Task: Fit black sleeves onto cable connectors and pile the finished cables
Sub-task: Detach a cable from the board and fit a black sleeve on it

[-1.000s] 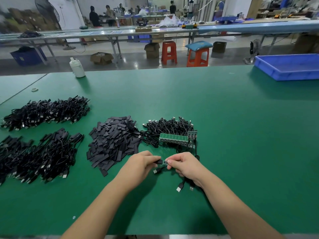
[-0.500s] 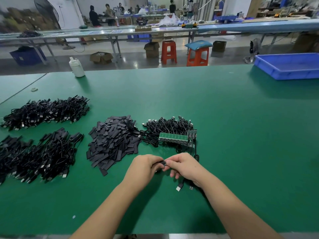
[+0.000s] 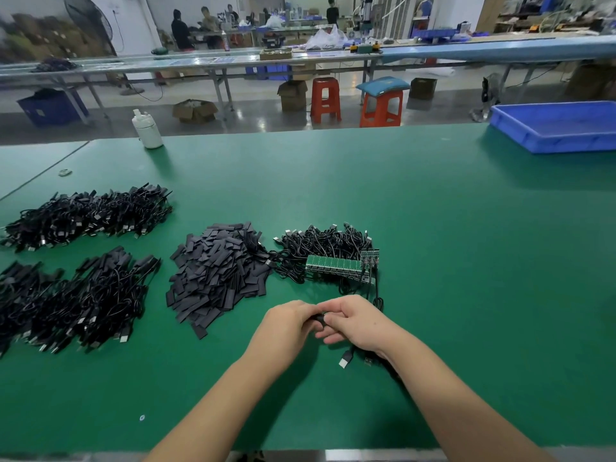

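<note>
table (image 3: 433, 261): green mat; carries every pile, with both hands working at its near edge, centre.
finished cables (image 3: 83, 295): two black heaps on the left, one near and one farther back; judged to be the done pile, well apart from the hands.
sleeve pile (image 3: 216, 278): loose flat black sleeves, just left of the hands, between the finished heaps and the unfinished cables.
unfinished cables (image 3: 323, 245): black tangle beyond the hands, with a green strip of small boards (image 3: 333, 263) lying on its near side.
left hand (image 3: 286, 323): fingers curled, pinching the black sleeve (image 3: 319, 317) at the fingertips; only a sliver of it shows between the hands.
right hand (image 3: 356, 323): fingers curled round the cable (image 3: 378, 300) at the connector end; the connector itself is hidden, so seating cannot be told.
plug (image 3: 345, 358): the cable's other end, hanging below the right hand, near the table.
step: sleeve going onto the connector, judged mid-fit.
next: likely push the sleeve fully home, then carry the cable left to the finished heaps; calls for a straight push so the sleeve does not buckle.
change: a second ago a small green board end showed between the fingertips; now black covers it and the hands sit closer together. Piles unchanged.
</note>
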`<action>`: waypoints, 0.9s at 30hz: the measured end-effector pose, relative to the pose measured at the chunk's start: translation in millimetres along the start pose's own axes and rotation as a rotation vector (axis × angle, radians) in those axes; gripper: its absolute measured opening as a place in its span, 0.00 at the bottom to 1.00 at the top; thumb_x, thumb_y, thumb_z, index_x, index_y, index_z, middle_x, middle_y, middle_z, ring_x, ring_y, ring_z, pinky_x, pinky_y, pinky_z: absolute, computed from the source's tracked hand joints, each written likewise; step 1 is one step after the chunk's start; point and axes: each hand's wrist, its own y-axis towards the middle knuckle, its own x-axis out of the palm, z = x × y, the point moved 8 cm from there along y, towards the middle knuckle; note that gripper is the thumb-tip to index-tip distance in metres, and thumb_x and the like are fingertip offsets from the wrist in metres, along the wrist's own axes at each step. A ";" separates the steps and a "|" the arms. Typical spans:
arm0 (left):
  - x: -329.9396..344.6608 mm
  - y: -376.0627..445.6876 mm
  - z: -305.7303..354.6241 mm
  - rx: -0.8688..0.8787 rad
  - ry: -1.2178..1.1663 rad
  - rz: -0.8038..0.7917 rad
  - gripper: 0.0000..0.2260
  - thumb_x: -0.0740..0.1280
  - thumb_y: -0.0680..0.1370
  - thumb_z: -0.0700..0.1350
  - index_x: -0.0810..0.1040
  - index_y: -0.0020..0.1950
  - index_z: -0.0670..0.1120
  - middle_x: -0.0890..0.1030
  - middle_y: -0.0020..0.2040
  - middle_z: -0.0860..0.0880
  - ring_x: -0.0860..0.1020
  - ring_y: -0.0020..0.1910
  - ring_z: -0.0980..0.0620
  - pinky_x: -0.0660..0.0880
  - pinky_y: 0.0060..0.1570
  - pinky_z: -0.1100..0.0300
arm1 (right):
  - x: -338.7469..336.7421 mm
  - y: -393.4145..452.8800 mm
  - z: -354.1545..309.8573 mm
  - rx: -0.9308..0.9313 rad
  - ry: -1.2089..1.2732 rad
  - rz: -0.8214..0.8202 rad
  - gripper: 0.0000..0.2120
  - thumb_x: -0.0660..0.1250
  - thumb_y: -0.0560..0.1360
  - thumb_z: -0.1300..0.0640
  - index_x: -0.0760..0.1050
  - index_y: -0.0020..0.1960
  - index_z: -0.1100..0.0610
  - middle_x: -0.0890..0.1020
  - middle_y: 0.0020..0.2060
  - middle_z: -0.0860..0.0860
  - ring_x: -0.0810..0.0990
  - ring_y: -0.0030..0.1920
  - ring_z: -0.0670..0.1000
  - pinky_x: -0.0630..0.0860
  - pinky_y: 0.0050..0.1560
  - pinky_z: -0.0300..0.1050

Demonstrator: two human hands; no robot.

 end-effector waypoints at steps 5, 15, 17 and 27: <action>4.6 -3.9 1.5 0.062 0.134 0.018 0.15 0.66 0.79 0.45 0.75 0.65 0.57 0.79 0.47 0.51 0.79 0.44 0.47 0.76 0.46 0.51 | -3.0 0.8 2.1 0.000 -0.020 0.032 0.17 0.56 0.83 0.66 0.73 0.70 0.62 0.85 0.50 0.58 0.85 0.48 0.49 0.82 0.53 0.44; 10.9 -2.4 -1.8 0.080 0.230 -0.053 0.09 0.65 0.78 0.44 0.77 0.58 0.51 0.81 0.49 0.53 0.80 0.47 0.49 0.74 0.48 0.54 | 1.7 -4.9 -15.0 -0.028 -0.297 0.045 0.15 0.55 0.83 0.65 0.75 0.65 0.61 0.84 0.49 0.56 0.85 0.50 0.51 0.81 0.57 0.48; 11.3 -3.8 1.8 0.122 0.322 -0.071 0.12 0.63 0.78 0.44 0.75 0.62 0.50 0.79 0.54 0.52 0.79 0.50 0.48 0.74 0.49 0.53 | 3.7 -6.9 -14.7 -0.015 -0.255 0.039 0.15 0.55 0.82 0.66 0.77 0.61 0.59 0.83 0.46 0.56 0.83 0.47 0.51 0.80 0.58 0.51; -2.6 -7.1 -8.6 -0.189 -0.623 0.106 0.30 0.68 0.79 0.42 0.58 0.78 0.52 0.67 0.71 0.59 0.75 0.63 0.62 0.73 0.61 0.64 | -10.5 -6.4 -25.9 -0.020 0.091 0.135 0.11 0.59 0.82 0.65 0.77 0.61 0.63 0.86 0.46 0.57 0.86 0.44 0.50 0.84 0.50 0.46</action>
